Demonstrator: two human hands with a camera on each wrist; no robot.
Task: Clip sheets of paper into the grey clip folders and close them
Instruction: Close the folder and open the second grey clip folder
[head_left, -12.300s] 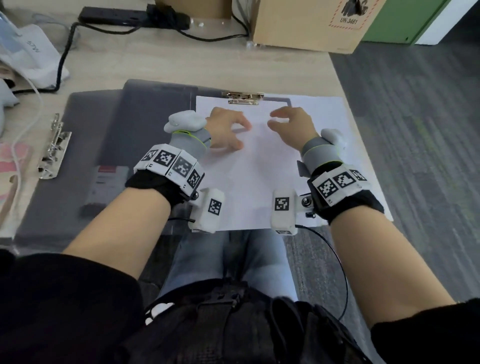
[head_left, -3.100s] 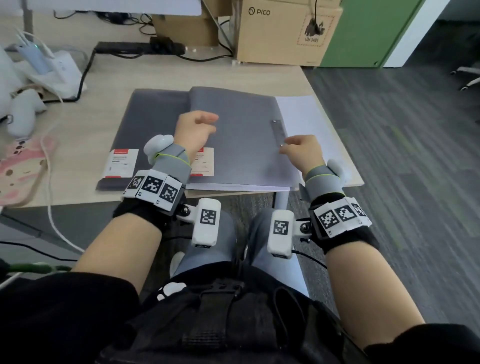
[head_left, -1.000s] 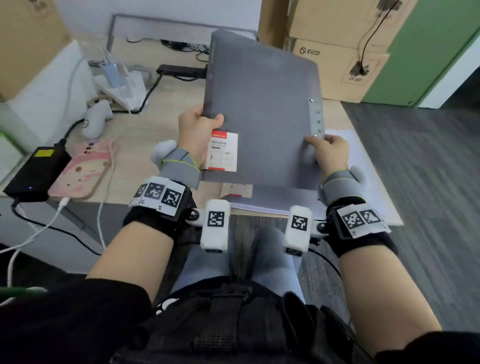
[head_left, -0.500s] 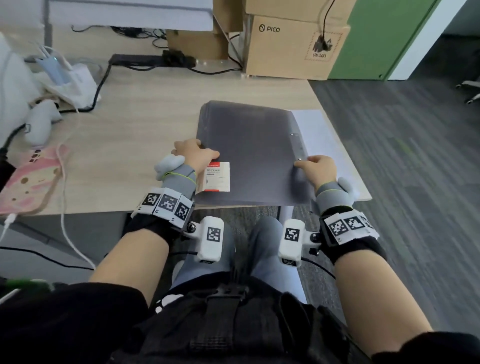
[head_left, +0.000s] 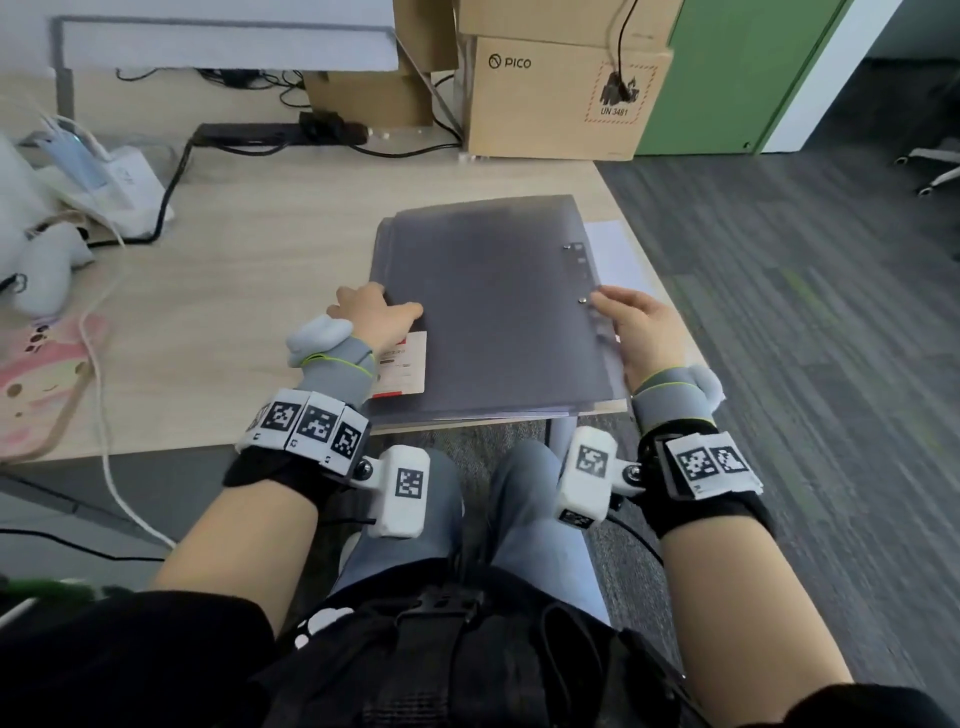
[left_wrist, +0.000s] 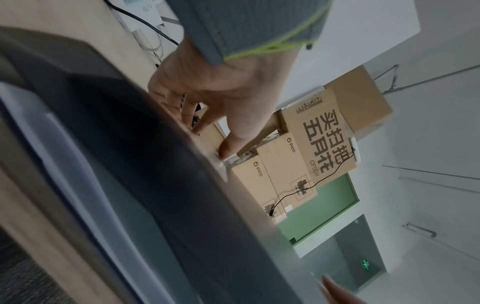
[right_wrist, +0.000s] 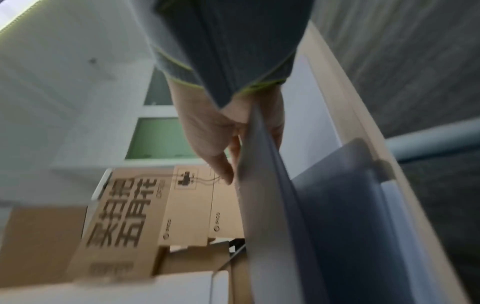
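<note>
A closed grey clip folder (head_left: 493, 301) lies on top of a stack of more grey folders at the desk's front right corner. It carries a red and white label (head_left: 402, 366) near its left front corner. My left hand (head_left: 374, 317) grips the folder's left edge, thumb on the cover. My right hand (head_left: 628, 322) pinches the right edge by the rivets. In the left wrist view the left hand (left_wrist: 221, 98) holds the folder (left_wrist: 130, 144). In the right wrist view the right hand (right_wrist: 221, 139) has the folder (right_wrist: 272, 205) edge between thumb and fingers. White paper (head_left: 613, 254) peeks out under the stack.
Cardboard boxes (head_left: 561, 98) stand at the back of the desk (head_left: 249, 260), with a black power strip (head_left: 280, 132) beside them. A pink pad (head_left: 41, 384), a white cable (head_left: 104, 395) and a white controller (head_left: 36, 260) lie at the left. Grey carpet is to the right.
A second ago both hands held the folder upright above the desk. It has since come down flat onto the stack, and both hands still hold its edges.
</note>
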